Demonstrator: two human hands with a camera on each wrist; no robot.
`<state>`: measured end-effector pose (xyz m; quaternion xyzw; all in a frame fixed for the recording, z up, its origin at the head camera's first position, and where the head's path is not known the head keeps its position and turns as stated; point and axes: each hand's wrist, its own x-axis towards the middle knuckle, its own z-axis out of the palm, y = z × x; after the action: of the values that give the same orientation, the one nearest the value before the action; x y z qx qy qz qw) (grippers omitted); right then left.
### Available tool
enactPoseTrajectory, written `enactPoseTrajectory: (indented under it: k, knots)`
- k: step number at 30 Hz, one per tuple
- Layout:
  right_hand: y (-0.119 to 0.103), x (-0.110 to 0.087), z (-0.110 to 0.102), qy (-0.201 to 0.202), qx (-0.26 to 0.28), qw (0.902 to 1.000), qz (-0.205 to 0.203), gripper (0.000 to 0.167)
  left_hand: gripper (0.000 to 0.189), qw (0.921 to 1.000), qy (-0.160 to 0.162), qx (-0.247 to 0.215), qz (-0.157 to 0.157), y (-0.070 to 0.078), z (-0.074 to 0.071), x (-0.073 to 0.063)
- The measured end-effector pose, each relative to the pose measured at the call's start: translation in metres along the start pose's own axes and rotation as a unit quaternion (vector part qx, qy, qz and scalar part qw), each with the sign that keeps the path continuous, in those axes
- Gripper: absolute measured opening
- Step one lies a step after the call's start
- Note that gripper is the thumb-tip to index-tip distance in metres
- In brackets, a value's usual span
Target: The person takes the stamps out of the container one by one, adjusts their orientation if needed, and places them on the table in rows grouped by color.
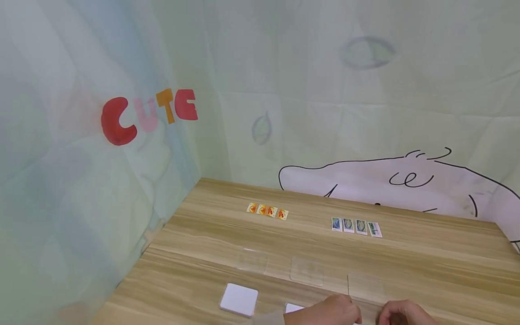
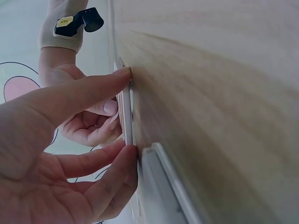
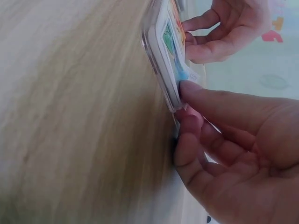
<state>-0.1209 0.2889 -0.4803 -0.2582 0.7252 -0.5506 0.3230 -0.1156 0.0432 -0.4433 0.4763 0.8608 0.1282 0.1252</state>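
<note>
In the left wrist view my left hand (image 2: pixel 70 158) holds a thin white slab (image 2: pixel 126 109) by its edges, the thumb at one end and fingertips at the other. Seen from the right wrist, the slab has a clear rim, and small stamp-like pictures lie on its face. One is a green-and-blue stamp (image 3: pixel 170 44); beside it is a red-orange stamp (image 3: pixel 177 21). My right hand (image 3: pixel 233 135) pinches the near end of the green-and-blue stamp, whose corner lifts off the slab. In the head view both hands, left (image 1: pixel 335 310) and right (image 1: pixel 406 312), hide most of the slab.
Another white slab (image 1: pixel 239 299) lies left of the hands, and part of one more white slab (image 1: pixel 293 308) shows beside the left wrist. Clear plates (image 1: pixel 306 271) lie in a row beyond. Farther back are several orange stamps (image 1: pixel 267 211) and several blue-green stamps (image 1: pixel 355 226).
</note>
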Motion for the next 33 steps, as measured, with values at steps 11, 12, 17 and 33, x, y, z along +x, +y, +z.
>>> enactPoseTrajectory:
  k: [11,12,17,33]
  knots:
    - [0.000,0.003,-0.001,-0.021,0.004,0.9997,-0.008,0.009,0.012,0.9985,0.001,-0.055,0.005,0.002,0.002,-0.007]
    - [0.000,0.003,-0.002,-0.027,0.010,0.9996,-0.007,0.010,0.012,0.9985,0.001,-0.054,0.005,0.002,0.002,-0.007]
    - [0.000,0.003,-0.005,-0.039,0.004,0.9986,-0.036,0.009,0.011,0.9986,0.004,-0.052,0.005,0.002,0.002,-0.007]
    - [0.000,-0.007,-0.021,-0.075,0.069,0.9939,-0.042,0.018,0.012,0.9987,0.004,-0.051,0.007,0.004,0.002,-0.006]
